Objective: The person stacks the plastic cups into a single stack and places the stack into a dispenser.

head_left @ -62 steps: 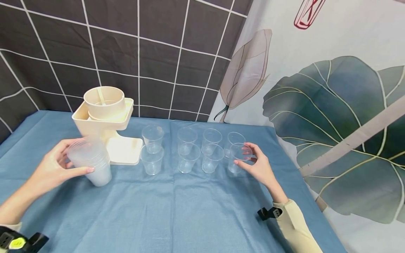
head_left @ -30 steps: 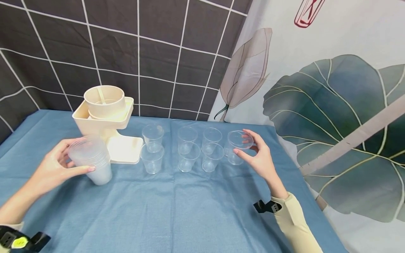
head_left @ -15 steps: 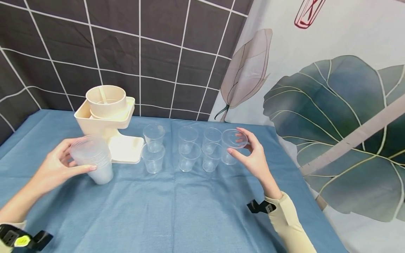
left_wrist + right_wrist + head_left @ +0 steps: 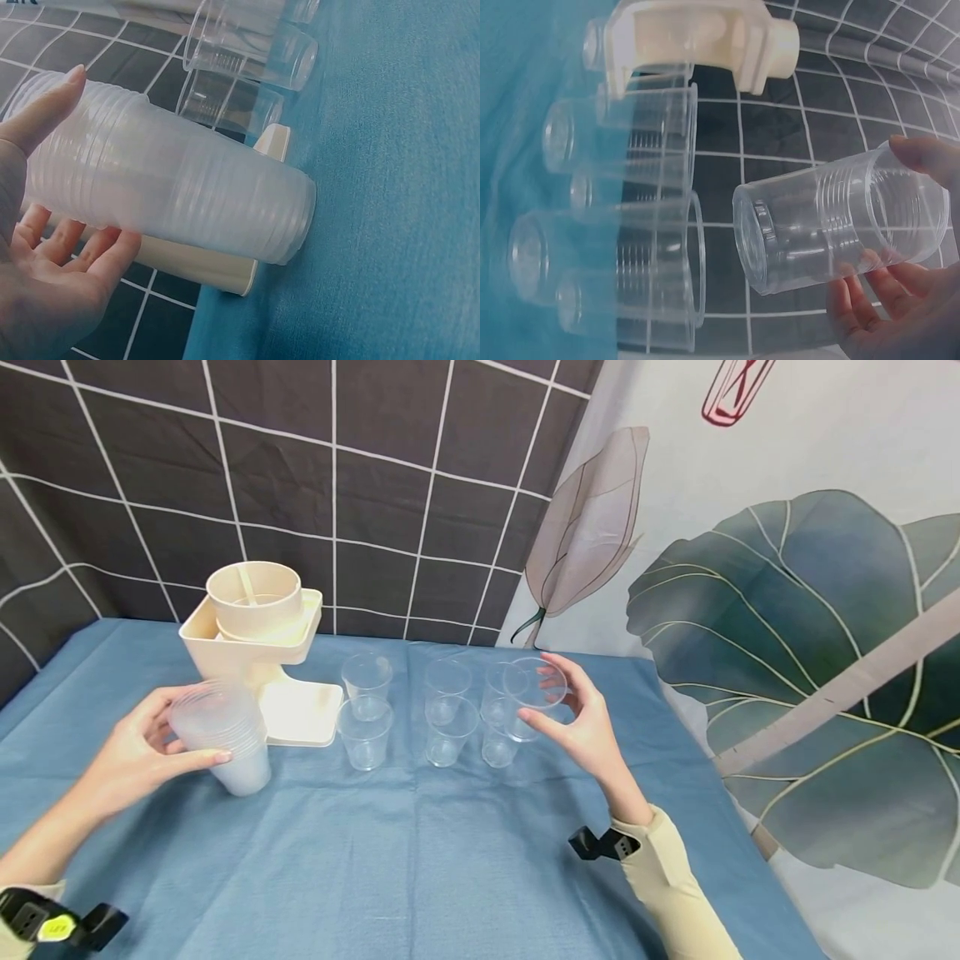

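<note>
My left hand (image 4: 142, 752) grips a tall stack of nested translucent plastic cups (image 4: 225, 735) at the left, thumb along the near side. Between the thumb and fingers of my right hand (image 4: 592, 727) is a small nest of clear plastic cups (image 4: 795, 225), held near the rim and raised off the cloth. In the head view this nest overlaps the back cup of the nearest pair. That pair's front cup (image 4: 498, 747) stands just left of my right hand. Further left stand a middle pair of cups (image 4: 444, 747) and a left pair (image 4: 365, 747), all upright.
A cream stand (image 4: 255, 652) with a round holder on top and a flat base (image 4: 300, 714) stands behind my left hand. Blue cloth (image 4: 450, 860) covers the table. A dark grid-patterned curtain (image 4: 390, 502) hangs behind, with a leaf-printed one (image 4: 787, 610) at the right.
The front cup of the rightmost pair went back into the one behind it. My right hand then lifted both nested cups and moved them left. My left hand stays almost still with its stack.
</note>
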Demonstrator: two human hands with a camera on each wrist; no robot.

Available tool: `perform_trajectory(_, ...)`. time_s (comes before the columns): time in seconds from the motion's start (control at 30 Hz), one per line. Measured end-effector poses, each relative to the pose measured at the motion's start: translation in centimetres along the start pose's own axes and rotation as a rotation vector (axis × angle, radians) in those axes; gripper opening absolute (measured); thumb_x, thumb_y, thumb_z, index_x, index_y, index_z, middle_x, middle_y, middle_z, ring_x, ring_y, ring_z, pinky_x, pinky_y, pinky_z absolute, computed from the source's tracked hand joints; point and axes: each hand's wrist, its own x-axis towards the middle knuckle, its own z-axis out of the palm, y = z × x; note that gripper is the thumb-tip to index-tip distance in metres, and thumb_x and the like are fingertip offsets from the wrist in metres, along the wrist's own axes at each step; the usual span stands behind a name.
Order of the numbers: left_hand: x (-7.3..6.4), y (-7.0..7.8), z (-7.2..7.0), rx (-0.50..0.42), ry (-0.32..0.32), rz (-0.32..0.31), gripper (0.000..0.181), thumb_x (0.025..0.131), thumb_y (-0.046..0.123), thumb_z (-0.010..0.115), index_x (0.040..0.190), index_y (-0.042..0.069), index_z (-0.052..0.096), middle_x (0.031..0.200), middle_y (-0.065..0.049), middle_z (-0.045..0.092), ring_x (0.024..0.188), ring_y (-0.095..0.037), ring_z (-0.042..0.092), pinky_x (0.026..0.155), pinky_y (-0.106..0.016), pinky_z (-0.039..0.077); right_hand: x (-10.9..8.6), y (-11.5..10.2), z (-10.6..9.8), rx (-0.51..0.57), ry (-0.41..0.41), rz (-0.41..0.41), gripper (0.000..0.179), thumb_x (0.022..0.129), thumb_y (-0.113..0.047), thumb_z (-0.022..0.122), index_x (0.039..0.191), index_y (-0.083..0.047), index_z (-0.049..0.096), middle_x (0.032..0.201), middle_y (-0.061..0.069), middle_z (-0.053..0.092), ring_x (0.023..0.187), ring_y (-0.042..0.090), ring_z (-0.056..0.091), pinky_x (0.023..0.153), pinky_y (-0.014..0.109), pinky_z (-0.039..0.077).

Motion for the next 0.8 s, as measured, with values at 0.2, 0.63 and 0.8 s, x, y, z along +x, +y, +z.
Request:
perform_trajectory(0.2, -0.1, 0.0, 0.0, -0.002, 0.0, 0.011, 0.073, 0.072, -0.008, 0.078, 0.126, 0.029, 0.046, 0.119, 0.024, 0.047, 0.1, 0.016, 0.051, 0.079, 0.003, 0.043, 0.5, -0.7, 0.9, 0.053, -0.008, -0.027, 0.073, 0.073, 0.003, 0.077, 0.137, -0.008, 0.045, 0.129, 0.015, 0.056, 0.116, 0.029, 0.054, 0.084, 0.026, 0.049)
perform_trajectory(0.63, 0.0, 0.2, 0.1, 0.001, 0.005, 0.001, 0.074, 0.071, -0.01, 0.078, 0.126, 0.027, 0.046, 0.119, 0.023, 0.048, 0.1, 0.016, 0.051, 0.079, 0.003, 0.043, 1.1, -1.7, 3.1, 0.123, -0.063, -0.043, 0.071, 0.075, 0.0, 0.078, 0.136, -0.009, 0.043, 0.131, 0.01, 0.056, 0.12, 0.026, 0.052, 0.091, 0.03, 0.049)
perform_trajectory(0.8, 0.1, 0.3, 0.0, 0.013, 0.001, -0.009, 0.073, 0.071, -0.009, 0.078, 0.125, 0.028, 0.046, 0.118, 0.024, 0.048, 0.1, 0.016, 0.05, 0.079, 0.003, 0.043, 1.1, -1.8, 4.0, 0.148, -0.091, -0.042, 0.07, 0.076, -0.001, 0.077, 0.137, -0.009, 0.043, 0.132, 0.005, 0.056, 0.123, 0.027, 0.051, 0.094, 0.038, 0.049)
